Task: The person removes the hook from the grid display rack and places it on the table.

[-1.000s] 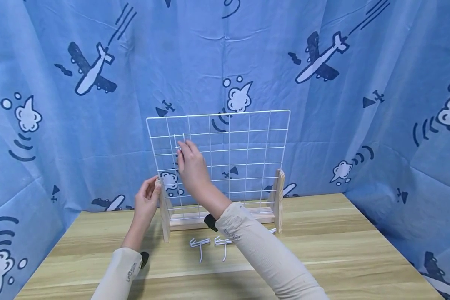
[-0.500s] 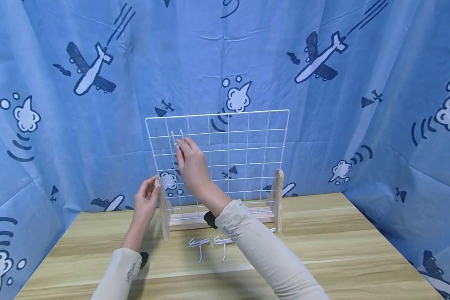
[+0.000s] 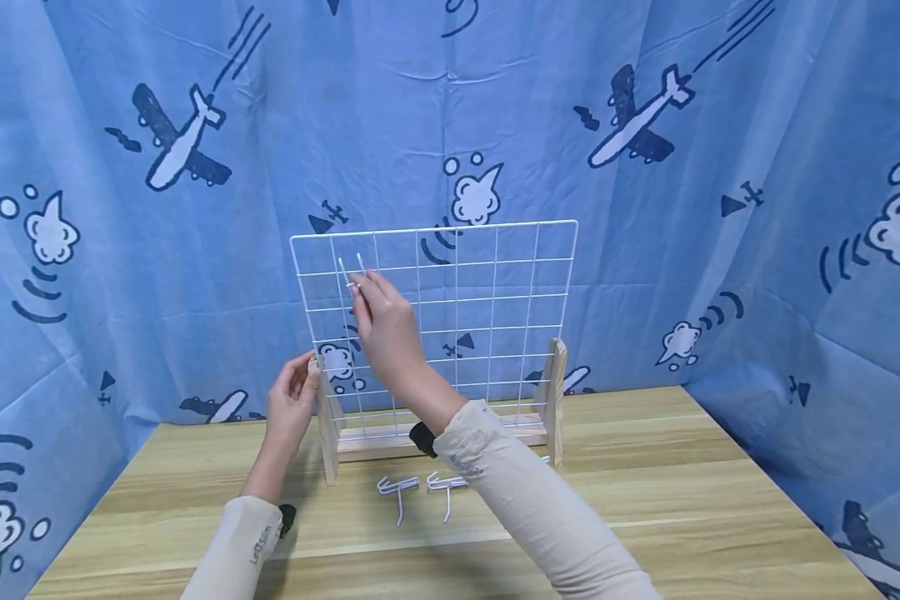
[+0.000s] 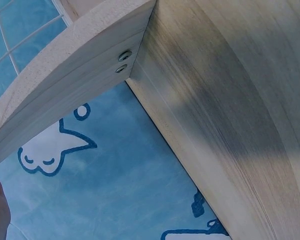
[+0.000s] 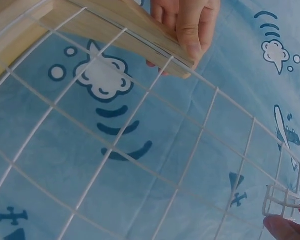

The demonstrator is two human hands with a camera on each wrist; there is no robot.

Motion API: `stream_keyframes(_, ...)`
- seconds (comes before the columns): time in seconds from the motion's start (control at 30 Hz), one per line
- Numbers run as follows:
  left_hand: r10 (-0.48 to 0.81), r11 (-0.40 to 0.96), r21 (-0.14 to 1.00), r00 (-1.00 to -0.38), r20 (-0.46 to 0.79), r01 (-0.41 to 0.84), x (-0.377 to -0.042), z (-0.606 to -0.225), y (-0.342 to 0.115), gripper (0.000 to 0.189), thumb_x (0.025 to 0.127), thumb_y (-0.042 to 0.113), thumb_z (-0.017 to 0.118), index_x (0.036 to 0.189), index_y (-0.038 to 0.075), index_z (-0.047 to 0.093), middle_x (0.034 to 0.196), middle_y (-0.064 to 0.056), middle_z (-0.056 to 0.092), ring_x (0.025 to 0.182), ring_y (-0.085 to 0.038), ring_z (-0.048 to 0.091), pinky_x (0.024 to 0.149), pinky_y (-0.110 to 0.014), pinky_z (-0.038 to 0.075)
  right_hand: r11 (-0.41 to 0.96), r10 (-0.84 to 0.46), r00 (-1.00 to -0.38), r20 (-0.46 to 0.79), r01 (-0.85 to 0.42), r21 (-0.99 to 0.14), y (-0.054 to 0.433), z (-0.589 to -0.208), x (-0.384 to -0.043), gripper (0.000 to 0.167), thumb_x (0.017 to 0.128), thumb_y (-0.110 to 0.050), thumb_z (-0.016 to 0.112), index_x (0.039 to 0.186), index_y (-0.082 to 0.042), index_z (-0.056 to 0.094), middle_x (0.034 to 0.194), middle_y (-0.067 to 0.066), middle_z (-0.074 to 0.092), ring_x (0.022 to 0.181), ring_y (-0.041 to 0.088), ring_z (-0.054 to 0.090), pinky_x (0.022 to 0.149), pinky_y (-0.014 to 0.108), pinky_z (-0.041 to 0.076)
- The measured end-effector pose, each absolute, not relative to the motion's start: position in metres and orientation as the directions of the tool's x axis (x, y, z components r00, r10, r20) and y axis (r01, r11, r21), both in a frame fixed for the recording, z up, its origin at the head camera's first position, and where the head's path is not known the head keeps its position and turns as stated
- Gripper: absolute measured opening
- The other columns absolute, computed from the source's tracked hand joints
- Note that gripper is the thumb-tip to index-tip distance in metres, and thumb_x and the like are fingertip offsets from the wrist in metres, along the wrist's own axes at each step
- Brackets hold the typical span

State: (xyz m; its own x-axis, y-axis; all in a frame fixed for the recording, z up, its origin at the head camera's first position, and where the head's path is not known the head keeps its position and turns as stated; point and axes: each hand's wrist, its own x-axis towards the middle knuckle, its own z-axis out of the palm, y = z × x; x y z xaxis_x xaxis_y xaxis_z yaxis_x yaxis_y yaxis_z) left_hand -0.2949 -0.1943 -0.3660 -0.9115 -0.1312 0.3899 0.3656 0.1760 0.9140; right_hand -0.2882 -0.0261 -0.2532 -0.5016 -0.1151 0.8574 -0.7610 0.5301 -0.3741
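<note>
A white wire grid panel (image 3: pixel 476 283) stands upright in a wooden stand (image 3: pixel 557 400). My left hand (image 3: pixel 291 402) grips the top of the stand's left post (image 4: pixel 75 70), with thumb and fingers on either side of it, as the right wrist view shows. With thumb and fingertips, my right hand (image 3: pixel 392 333) pinches a white wire hook (image 5: pixel 276 204) at the upper left of the grid. In the head view the hook's two prongs point up near the second wire from the top. Whether the hook touches the grid I cannot tell.
Two more white hooks, one on the left (image 3: pixel 398 487) and one to its right (image 3: pixel 447 483), lie on the wooden table (image 3: pixel 682 500) before the stand. A bit of another white piece (image 3: pixel 545 460) shows behind my right sleeve. A blue curtain (image 3: pixel 525 100) hangs behind.
My right hand has moved slightly up and left with the hook, whose prongs now reach higher on the grid. The left hand stays on the post.
</note>
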Motion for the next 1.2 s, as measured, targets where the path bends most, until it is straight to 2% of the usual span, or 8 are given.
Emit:
stream_keyframes(0.3,-0.134,0.158,0.904,-0.898,0.419,0.398,-0.311,-0.382,-0.203,0.040,0.100,0.013,0.051,0.138,0.002,0.045,0.136,-0.015,0.050,0.119,-0.009,0.048,0.101,-0.012,0.041,0.491,-0.078,-0.423,0.903,-0.805,-0.334,-0.013,-0.248,-0.282,0.024,0.097,-0.004,0.055,0.117,0.004,0.065,0.123,0.022,0.062,0.119,0.031,0.056,0.103,0.023,0.042)
stream_keyframes(0.73,-0.136,0.165,0.901,-0.895,0.424,0.402,-0.313,-0.382,-0.202,0.040,0.100,0.014,0.051,0.138,0.002,0.046,0.137,-0.016,0.050,0.123,-0.011,0.047,0.103,-0.014,0.040,0.480,-0.080,-0.365,0.928,-0.830,-0.285,0.016,-0.252,-0.272,0.022,0.096,-0.003,0.057,0.115,0.004,0.067,0.119,0.021,0.064,0.114,0.031,0.060,0.098,0.028,0.049)
stream_keyframes(1.0,-0.130,0.156,0.906,-0.901,0.413,0.393,-0.305,-0.374,-0.200,0.039,0.100,0.009,0.051,0.137,-0.003,0.045,0.136,-0.020,0.049,0.112,0.001,0.048,0.100,-0.011,0.040,0.484,-0.083,-0.348,0.934,-0.833,-0.268,0.037,-0.259,-0.265,0.023,0.094,-0.001,0.059,0.114,0.004,0.068,0.119,0.021,0.064,0.112,0.030,0.061,0.083,0.028,0.058)
stream_keyframes(1.13,-0.124,0.174,0.909,-0.907,0.402,0.379,-0.300,-0.370,-0.198,0.040,0.100,0.009,0.050,0.137,-0.004,0.044,0.136,-0.023,0.048,0.117,-0.005,0.049,0.102,-0.014,0.041,0.491,-0.086,-0.341,0.936,-0.832,-0.258,0.047,-0.264,-0.262,0.022,0.093,0.000,0.059,0.113,0.004,0.068,0.118,0.023,0.064,0.110,0.031,0.062,0.080,0.030,0.059)
stream_keyframes(1.2,-0.125,0.180,0.906,-0.904,0.408,0.384,-0.305,-0.376,-0.199,0.040,0.100,0.013,0.051,0.137,-0.002,0.045,0.136,-0.020,0.049,0.119,-0.009,0.049,0.102,-0.014,0.041,0.497,-0.090,-0.340,0.936,-0.830,-0.253,0.052,-0.266,-0.260,0.022,0.093,0.000,0.060,0.113,0.004,0.068,0.118,0.023,0.064,0.109,0.032,0.063,0.077,0.031,0.059)
